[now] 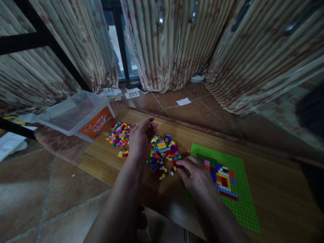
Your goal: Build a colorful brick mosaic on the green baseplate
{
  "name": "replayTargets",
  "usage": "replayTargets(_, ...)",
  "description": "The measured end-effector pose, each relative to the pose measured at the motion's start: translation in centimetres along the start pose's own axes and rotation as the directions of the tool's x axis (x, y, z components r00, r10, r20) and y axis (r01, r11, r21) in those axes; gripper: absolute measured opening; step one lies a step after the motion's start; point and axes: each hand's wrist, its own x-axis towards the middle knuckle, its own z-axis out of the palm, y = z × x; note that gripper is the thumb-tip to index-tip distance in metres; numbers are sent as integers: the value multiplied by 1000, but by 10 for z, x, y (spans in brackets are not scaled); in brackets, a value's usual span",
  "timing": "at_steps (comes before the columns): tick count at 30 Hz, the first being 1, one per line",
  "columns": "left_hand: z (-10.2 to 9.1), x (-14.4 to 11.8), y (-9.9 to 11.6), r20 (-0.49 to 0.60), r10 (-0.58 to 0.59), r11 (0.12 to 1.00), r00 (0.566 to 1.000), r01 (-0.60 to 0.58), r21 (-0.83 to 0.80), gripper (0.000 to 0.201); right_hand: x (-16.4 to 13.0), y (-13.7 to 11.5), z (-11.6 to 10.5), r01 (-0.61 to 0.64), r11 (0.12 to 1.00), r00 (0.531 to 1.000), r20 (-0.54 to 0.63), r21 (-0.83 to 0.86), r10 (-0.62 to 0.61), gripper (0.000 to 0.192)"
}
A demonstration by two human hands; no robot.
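Here, from the head camera, our right hand (199, 180) rests flat at the near left corner of the green baseplate (240, 202), fingers (183, 163) stretched leftward and touching the loose bricks (163, 153) just beside them; whether they pinch one we cannot tell. Our left hand (140, 141) hovers half-open above the gap between that heap and a second pile (118, 134), holding nothing. The bricks are small, glossy, studded plastic; the counter (273, 189) is smooth wood grain. A clear plastic tub (76, 114) lies tipped at far left.

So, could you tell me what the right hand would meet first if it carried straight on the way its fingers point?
Probably the middle pile of bricks: the right hand points left, fingertips at its edge.
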Motion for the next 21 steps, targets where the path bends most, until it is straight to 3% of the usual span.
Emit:
replayTargets(6,-3,-1,0,41,-30,998,999,28,50,24,4,-2,8,-74,987,997,18,-141,77,17)
replayTargets(13,-1,-1,-4,88,-49,991,995,38,130,26,12,-14,4,-71,997,996,62,-12,72,12)
replayTargets(18,3,-6,-10,124,-59,979,991,33,200,27,9,-22,-30,-94,962,995,55,256,83,13)
replayTargets(21,9,-12,-19,163,-62,964,985,16,265,26,4,-5,-65,-154,905,986,-1,397,168,15)
